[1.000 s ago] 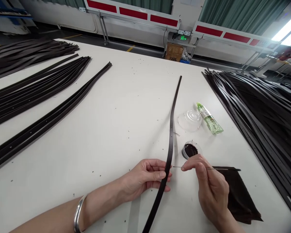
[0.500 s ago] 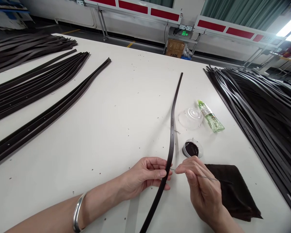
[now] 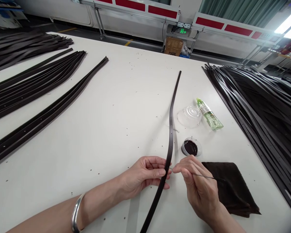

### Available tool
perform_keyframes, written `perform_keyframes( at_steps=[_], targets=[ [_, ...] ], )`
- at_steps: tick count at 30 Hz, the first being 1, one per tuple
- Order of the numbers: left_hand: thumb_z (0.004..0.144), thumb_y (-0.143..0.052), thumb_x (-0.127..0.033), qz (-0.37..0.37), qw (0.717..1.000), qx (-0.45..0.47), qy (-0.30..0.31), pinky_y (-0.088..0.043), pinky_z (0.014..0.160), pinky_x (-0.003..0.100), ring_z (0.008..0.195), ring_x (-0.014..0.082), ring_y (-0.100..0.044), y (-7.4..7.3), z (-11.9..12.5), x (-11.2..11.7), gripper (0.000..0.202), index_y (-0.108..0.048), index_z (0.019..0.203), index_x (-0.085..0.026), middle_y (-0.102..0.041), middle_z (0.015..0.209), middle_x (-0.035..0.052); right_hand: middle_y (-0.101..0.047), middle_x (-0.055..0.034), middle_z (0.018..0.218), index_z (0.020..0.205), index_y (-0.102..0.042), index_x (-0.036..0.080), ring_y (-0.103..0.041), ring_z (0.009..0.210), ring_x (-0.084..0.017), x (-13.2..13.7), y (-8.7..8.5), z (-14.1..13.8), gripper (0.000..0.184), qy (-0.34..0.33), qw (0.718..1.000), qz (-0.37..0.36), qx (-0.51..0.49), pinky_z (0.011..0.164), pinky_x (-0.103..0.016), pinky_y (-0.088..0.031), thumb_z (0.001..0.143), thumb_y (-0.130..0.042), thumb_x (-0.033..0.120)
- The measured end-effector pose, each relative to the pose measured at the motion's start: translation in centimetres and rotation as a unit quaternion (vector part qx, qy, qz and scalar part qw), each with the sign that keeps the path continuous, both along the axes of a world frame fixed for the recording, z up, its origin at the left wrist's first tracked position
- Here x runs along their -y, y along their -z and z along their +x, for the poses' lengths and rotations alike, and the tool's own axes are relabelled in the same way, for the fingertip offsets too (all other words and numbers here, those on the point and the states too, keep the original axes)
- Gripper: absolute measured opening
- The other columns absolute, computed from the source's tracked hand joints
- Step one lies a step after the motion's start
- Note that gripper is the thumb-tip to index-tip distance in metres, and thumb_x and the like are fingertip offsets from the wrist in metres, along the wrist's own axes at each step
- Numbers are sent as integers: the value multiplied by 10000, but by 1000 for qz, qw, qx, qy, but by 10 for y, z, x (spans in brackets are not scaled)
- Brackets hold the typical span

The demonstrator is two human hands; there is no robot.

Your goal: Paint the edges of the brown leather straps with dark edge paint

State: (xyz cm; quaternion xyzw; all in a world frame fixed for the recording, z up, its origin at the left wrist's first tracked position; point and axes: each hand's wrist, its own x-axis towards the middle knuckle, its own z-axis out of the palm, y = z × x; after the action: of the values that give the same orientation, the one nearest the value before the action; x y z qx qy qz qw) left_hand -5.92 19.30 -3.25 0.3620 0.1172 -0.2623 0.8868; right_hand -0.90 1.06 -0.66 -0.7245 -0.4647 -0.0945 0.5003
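Note:
A long dark brown leather strap (image 3: 171, 129) with small punched holes runs up the white table (image 3: 126, 106) from the near edge. My left hand (image 3: 145, 174) grips the strap on edge between thumb and fingers. My right hand (image 3: 199, 191) pinches a thin metal needle-like tool (image 3: 206, 176), whose tip touches the strap's edge just beside my left thumb. A small open pot of dark dye (image 3: 190, 147) stands just beyond my right hand.
A dark cloth (image 3: 232, 191) lies under my right wrist. A clear lid (image 3: 189, 116) and a green bottle (image 3: 210, 115) lie further back. Piles of dark straps cover the right side (image 3: 262, 103) and the left side (image 3: 34, 84) of the table.
My right hand has moved left from beside the dye pot, bringing the tool's tip against the strap's edge. My left hand keeps its hold on the strap.

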Motion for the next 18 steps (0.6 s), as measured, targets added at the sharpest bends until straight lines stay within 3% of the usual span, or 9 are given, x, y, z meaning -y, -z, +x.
perform_keyframes(
  at_steps=[18],
  targets=[
    [801,-746,-163,7,1000,8,-2,-604,771,351,816,147,-622,0,1,0,216,-708,1011,-131,-658,887,60,-644,-58,782,1020,-602,147,-587,749,-177,1,3,-4,286,16,1000,-16,-12,671,-334,-488,927,-393,-25]
  ],
)
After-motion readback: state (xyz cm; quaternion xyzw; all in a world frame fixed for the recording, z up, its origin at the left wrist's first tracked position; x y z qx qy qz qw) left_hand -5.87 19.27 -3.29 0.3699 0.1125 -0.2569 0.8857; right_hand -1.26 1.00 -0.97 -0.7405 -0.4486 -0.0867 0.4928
